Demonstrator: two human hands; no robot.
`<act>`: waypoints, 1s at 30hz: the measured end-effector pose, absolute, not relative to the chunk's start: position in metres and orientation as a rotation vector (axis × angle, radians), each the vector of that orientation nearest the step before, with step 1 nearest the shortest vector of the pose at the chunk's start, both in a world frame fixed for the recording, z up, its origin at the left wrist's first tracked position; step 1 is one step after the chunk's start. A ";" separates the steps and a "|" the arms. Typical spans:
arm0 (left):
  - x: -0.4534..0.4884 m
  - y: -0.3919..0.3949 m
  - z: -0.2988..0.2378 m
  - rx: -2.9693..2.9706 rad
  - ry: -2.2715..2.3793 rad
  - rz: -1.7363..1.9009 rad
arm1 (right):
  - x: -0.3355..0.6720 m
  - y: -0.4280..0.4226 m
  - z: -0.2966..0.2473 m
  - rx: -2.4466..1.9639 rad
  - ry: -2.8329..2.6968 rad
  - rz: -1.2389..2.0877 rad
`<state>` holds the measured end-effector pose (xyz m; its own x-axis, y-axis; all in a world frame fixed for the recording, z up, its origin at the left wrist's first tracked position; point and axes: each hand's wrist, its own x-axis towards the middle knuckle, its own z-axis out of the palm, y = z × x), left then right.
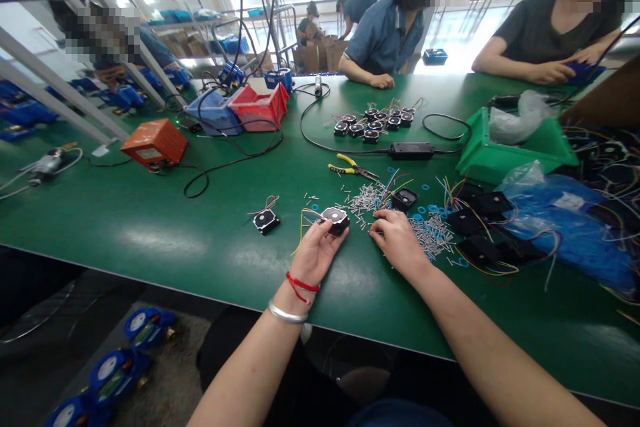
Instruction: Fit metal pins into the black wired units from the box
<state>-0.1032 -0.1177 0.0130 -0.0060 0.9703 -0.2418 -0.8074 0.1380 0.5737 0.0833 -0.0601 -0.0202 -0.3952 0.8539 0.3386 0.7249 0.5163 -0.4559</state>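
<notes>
My left hand is closed around a small black square module with a silvery top plate and thin coloured wires trailing to the left. To its right, my right hand has thumb and fingers drawn together at the edge of a pile of small metal screws; anything between the fingertips is too small to make out. A similar wired module lies on the table left of my left hand. Just beyond my right hand sits an open black housing, with blue rings scattered among the screws.
Yellow-handled pliers lie beyond the screws. Several finished-looking modules stand farther back, near a black cable adapter. A green bin and blue plastic bag are right; an orange box and red bin left. Co-workers sit opposite.
</notes>
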 end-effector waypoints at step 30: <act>-0.081 -0.123 0.008 0.545 0.834 1.456 | 0.066 -0.096 0.022 -1.153 -1.964 1.070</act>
